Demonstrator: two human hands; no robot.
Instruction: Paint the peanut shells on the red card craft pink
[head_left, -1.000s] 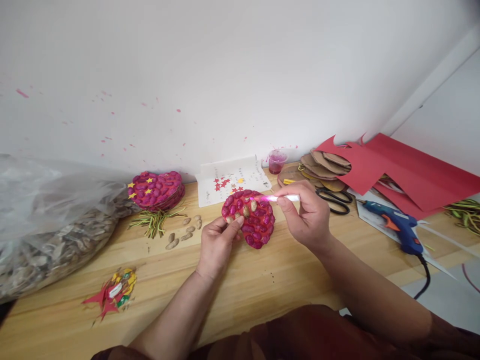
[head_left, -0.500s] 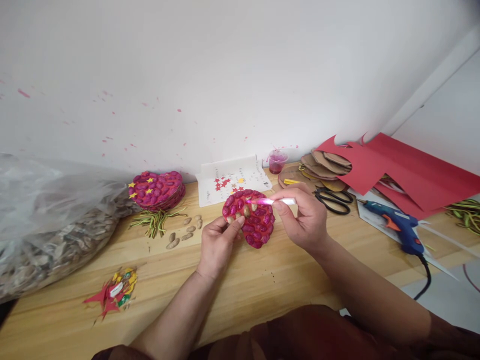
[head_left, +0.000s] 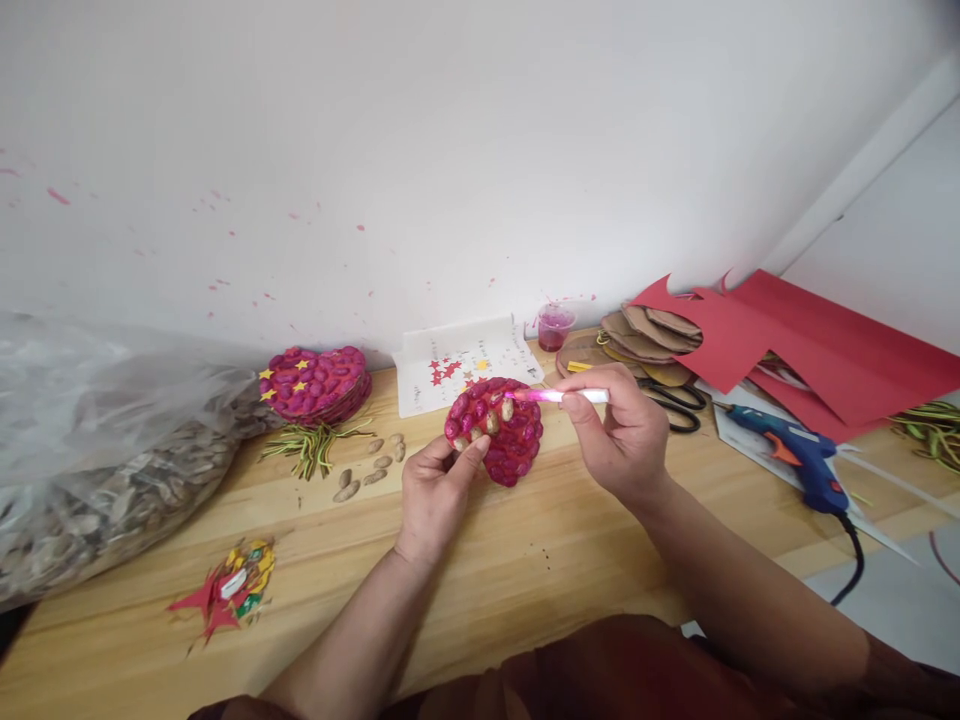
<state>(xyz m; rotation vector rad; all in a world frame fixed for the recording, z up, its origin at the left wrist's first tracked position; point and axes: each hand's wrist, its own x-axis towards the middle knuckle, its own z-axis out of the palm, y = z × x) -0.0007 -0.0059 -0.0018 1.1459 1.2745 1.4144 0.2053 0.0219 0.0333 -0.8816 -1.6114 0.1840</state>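
My left hand (head_left: 431,490) pinches the lower left edge of a heart-shaped disc (head_left: 496,428) covered in peanut shells, most painted pink-red and a few still bare. The disc is tilted up off the wooden table (head_left: 525,570). My right hand (head_left: 622,435) is closed round a thin white brush (head_left: 564,396), whose pink tip touches the disc's upper right part.
A stack of finished red discs with yellow stars (head_left: 315,380) lies at the back left, with loose peanut shells (head_left: 367,470) and green strips beside it. A plastic bag of shells (head_left: 97,470) fills the left. Paint cup (head_left: 555,325), scissors, blue glue gun (head_left: 795,455) and red paper (head_left: 810,350) lie right.
The disc has tilted up a little in my left hand. My right hand and the brush shifted slightly to the right, the tip staying on the disc's upper part.
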